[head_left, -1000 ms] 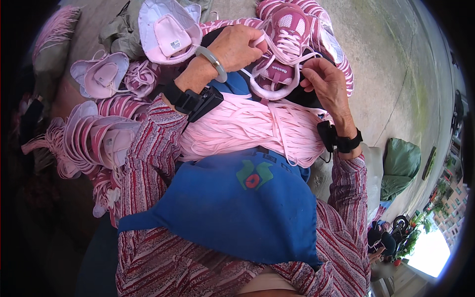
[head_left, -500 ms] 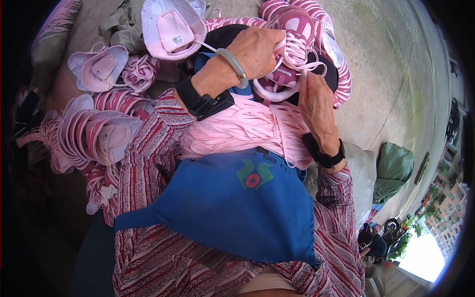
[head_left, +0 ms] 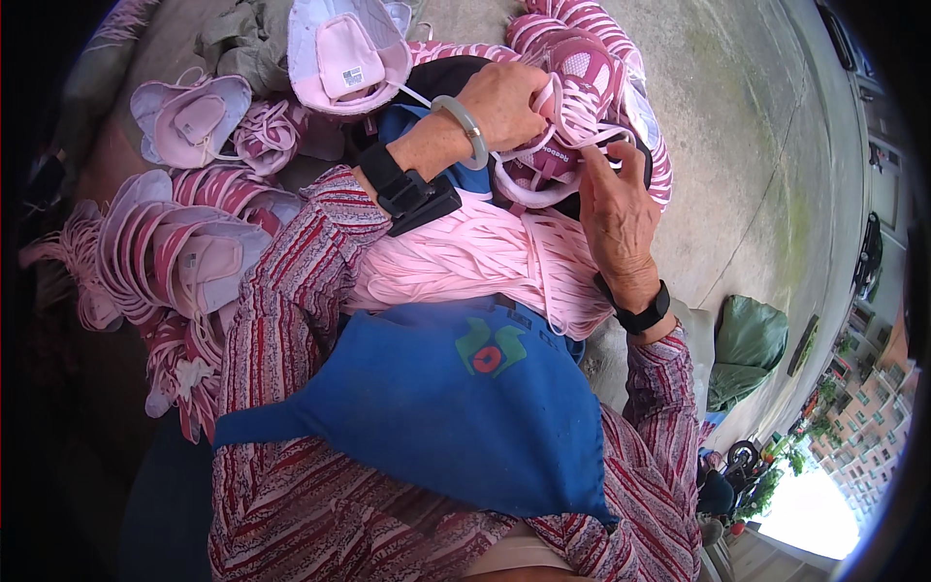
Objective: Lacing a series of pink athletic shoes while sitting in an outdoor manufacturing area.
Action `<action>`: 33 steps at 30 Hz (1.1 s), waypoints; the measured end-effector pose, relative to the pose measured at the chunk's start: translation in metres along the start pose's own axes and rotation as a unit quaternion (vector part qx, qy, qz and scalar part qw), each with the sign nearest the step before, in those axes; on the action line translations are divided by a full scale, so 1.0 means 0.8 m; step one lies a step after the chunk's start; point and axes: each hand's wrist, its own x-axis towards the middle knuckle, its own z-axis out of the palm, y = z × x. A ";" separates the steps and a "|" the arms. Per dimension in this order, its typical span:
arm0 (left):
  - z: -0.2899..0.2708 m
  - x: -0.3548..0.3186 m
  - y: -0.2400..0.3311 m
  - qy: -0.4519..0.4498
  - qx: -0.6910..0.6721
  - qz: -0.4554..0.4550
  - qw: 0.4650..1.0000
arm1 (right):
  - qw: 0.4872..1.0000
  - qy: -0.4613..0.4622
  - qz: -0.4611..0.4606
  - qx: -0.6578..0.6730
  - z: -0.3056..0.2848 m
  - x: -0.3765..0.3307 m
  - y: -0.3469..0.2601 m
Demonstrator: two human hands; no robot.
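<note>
A blue cloth apron with a small red and green patch covers the person's lap and fills the lower middle of the view, worn over a red, white and grey striped long-sleeved top. Above it, draped across the lap, lies a thick bundle of flat pale pink shoelaces. To the person's left a heap of pink and white shoe uppers is stacked on the ground, with more loose ones higher up, among them one turned over to show its pale lining. A green bag sits on the concrete to the right. At the top centre, resting on a dark surface beyond the lace bundle, is the pink mesh sports shoe with white trim that both hands work on. The left forearm crosses diagonally up from the lower left, its wrist carrying a black strap-on device and a pale jade-coloured bangle; the left hand is bent down over the shoe's near side, its fingers curled and pinching a thin lace against the upper. The right forearm rises almost straight from the lower right, a black wristband at the wrist; the right hand stands upright, back toward the camera, fingertips touching the shoe's front, and whether they pinch a lace I cannot tell.
</note>
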 end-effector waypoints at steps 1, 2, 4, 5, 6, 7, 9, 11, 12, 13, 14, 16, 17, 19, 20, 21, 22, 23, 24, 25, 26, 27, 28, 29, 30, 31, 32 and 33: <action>0.000 -0.001 -0.001 -0.018 -0.028 -0.079 0.996 | 1.000 0.008 -0.002 -0.001 -0.002 0.003 0.000; 0.001 -0.004 0.000 -0.008 -0.010 -0.079 0.997 | 0.999 -0.022 -0.025 -0.028 -0.003 0.007 0.001; 0.004 -0.009 -0.001 0.037 0.017 -0.009 0.999 | 0.993 -0.052 -0.082 -0.060 -0.004 0.015 0.002; 0.006 -0.012 0.000 0.047 0.060 0.015 0.997 | 0.994 -0.034 -0.082 -0.062 -0.003 0.020 0.001; 0.003 -0.014 -0.003 0.036 0.016 0.000 0.999 | 0.996 -0.032 -0.084 -0.016 -0.002 0.024 0.001; 0.003 -0.016 -0.005 0.072 0.024 0.009 0.997 | 0.996 -0.048 -0.071 0.026 -0.002 0.029 0.002; -0.003 -0.025 -0.011 -0.010 -0.025 -0.049 0.998 | 0.992 -0.002 -0.045 0.122 0.002 0.036 -0.003; -0.001 -0.032 -0.010 -0.032 -0.055 -0.053 0.997 | 0.961 0.023 0.004 0.275 0.000 0.038 -0.006; -0.001 -0.036 -0.009 -0.034 -0.033 -0.020 0.999 | 0.946 0.015 0.066 0.316 0.004 0.045 -0.007; 0.001 -0.038 -0.007 -0.034 -0.012 0.015 0.999 | 0.923 0.029 0.160 0.348 0.008 0.048 -0.012; 0.002 -0.041 -0.007 -0.026 0.047 0.056 0.997 | 0.933 0.064 0.157 0.319 0.002 0.045 -0.009; 0.007 -0.041 -0.005 0.013 0.083 0.084 0.993 | 0.945 0.041 0.128 0.298 -0.002 0.037 -0.011; 0.009 -0.041 -0.004 -0.011 0.112 0.077 0.991 | 0.944 -0.012 0.139 0.298 -0.006 0.031 -0.011; 0.006 -0.025 -0.011 -0.013 0.056 0.039 0.998 | 0.972 -0.061 0.072 0.214 -0.004 0.019 -0.022; 0.005 -0.024 -0.012 -0.041 0.011 -0.034 0.999 | 0.983 -0.033 0.050 0.171 0.001 0.018 -0.026; 0.001 -0.020 -0.017 -0.046 -0.065 -0.087 0.993 | 0.989 -0.071 0.060 0.119 0.008 0.016 -0.032; 0.001 -0.020 -0.018 -0.043 -0.062 -0.085 0.993 | 0.987 -0.089 0.057 0.118 0.012 0.017 -0.031; 0.000 -0.019 -0.020 -0.040 -0.042 -0.103 0.993 | 0.991 -0.051 0.052 0.113 0.019 0.020 -0.032; 0.000 -0.019 -0.021 -0.039 -0.037 -0.067 0.996 | 0.993 -0.050 0.066 0.087 0.024 0.019 -0.034; 0.001 -0.019 -0.020 -0.043 -0.016 -0.052 0.998 | 0.994 -0.047 0.073 0.065 0.028 0.021 -0.033; 0.002 -0.019 -0.020 -0.060 -0.014 -0.059 0.996 | 0.995 -0.036 0.073 0.049 0.034 0.023 -0.035; 0.004 -0.020 -0.017 -0.052 0.013 -0.049 0.997 | 0.996 -0.029 0.071 0.052 0.037 0.024 -0.036; 0.004 -0.018 -0.017 -0.064 0.013 -0.048 0.997 | 0.997 -0.034 0.063 0.033 0.040 0.026 -0.037; 0.003 -0.015 -0.016 -0.086 0.017 -0.069 0.994 | 0.997 -0.052 0.057 0.012 0.041 0.027 -0.038; 0.005 -0.016 -0.014 -0.088 0.007 -0.055 0.995 | 0.998 -0.051 0.041 0.013 0.041 0.028 -0.036; 0.004 -0.016 -0.013 -0.069 0.012 -0.061 0.996 | 0.999 -0.031 0.031 0.017 0.039 0.028 -0.034; 0.004 -0.018 -0.011 -0.055 0.020 -0.077 0.995 | 0.999 -0.016 0.029 0.038 0.036 0.028 -0.031; 0.003 -0.022 -0.009 -0.048 0.017 -0.064 0.997 | 0.997 -0.027 0.023 0.066 0.033 0.028 -0.028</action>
